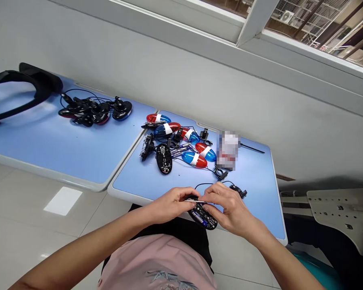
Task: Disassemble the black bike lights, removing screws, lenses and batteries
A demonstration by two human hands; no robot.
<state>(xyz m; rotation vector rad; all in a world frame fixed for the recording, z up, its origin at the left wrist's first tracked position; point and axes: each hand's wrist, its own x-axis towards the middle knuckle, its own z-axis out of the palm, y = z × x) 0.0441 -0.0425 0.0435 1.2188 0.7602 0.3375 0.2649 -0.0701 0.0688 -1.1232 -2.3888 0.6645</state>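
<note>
Above the near table edge, my hands hold an open black oval light housing [203, 217], tilted, with a circuit board and blue batteries showing inside. My left hand [177, 203] is closed on its upper left end, thumb over the rim. My right hand [225, 203] is closed at its upper right side, fingers pinched near a thin white strip [195, 201] that spans between both hands. I cannot tell what the strip is. A black cable runs behind my fingers to a black clamp [238, 191] on the table.
Red-and-blue light covers [194, 159], an open black housing [163, 159] and loose batteries [181, 150] lie on the blue table [254, 173]. A blurred package [228, 151] stands at the right. On the left table are several black lights [99, 110] and a black frame [38, 86].
</note>
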